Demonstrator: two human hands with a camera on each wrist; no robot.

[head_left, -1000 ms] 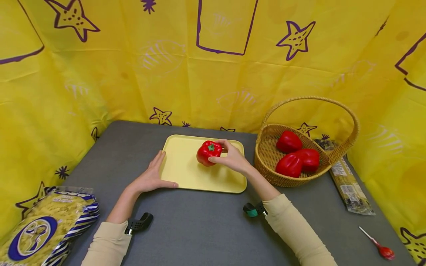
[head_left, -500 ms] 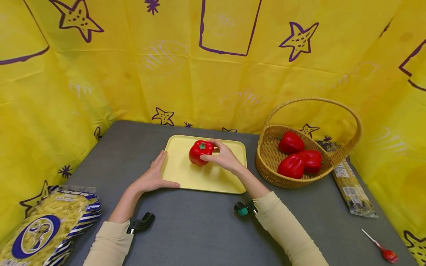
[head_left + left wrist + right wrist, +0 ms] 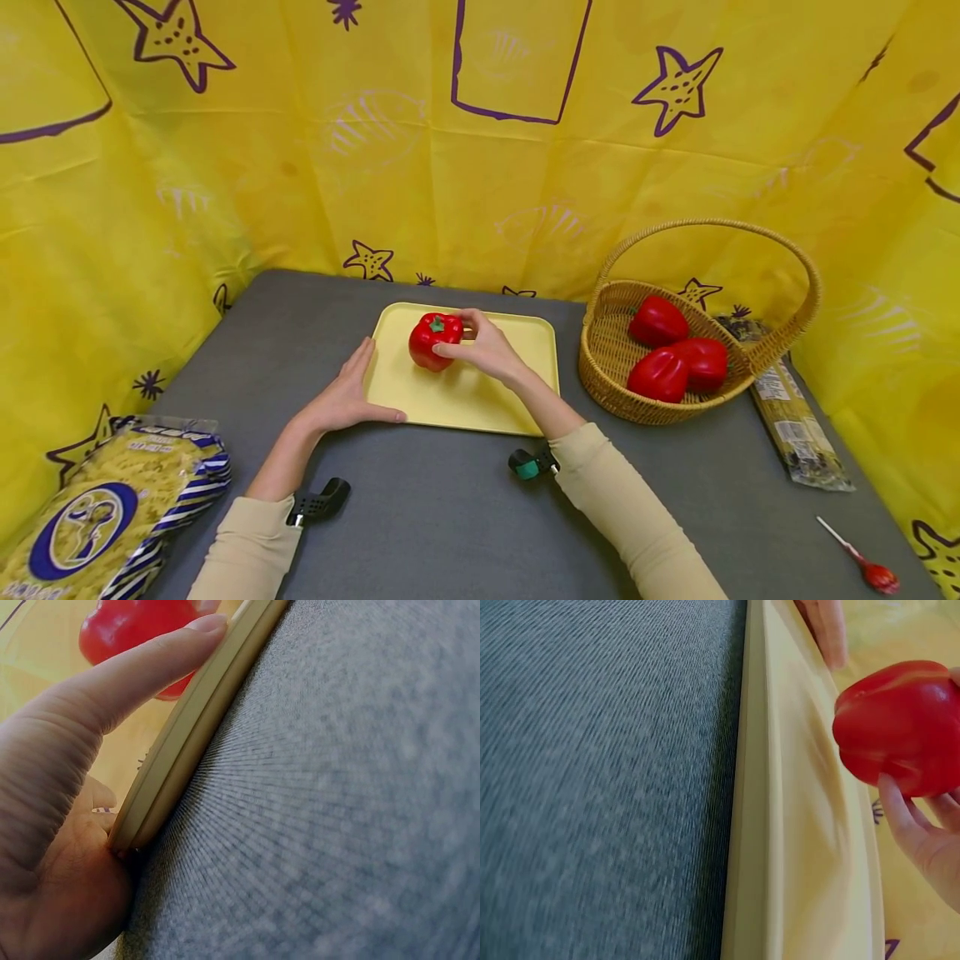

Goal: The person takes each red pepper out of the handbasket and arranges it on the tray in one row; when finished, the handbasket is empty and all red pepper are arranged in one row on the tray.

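Observation:
A red bell pepper point(image 3: 432, 343) with a green stem is over the left half of a pale yellow tray point(image 3: 480, 408). My right hand point(image 3: 480, 346) grips it from the right side, thumb in front and fingers behind. In the right wrist view the pepper point(image 3: 900, 727) shows above the tray floor, my right fingers point(image 3: 911, 825) against its underside. My left hand point(image 3: 345, 402) rests at the tray's front left corner, fingers straight along the left edge. Its thumb point(image 3: 135, 675) reaches along the front rim in the left wrist view.
Right of the tray stands a wicker basket point(image 3: 611, 396) with a tall handle, holding three red peppers point(image 3: 660, 375). Behind it lies a clear packet point(image 3: 798, 433). A red lollipop point(image 3: 877, 575) is at the front right, a pasta bag point(image 3: 112, 517) at the front left. Yellow cloth point(image 3: 300, 167) encloses the table.
My right hand has carried the bell pepper leftward over the tray, from right of its middle to its left half. The left hand has stayed at the tray's corner.

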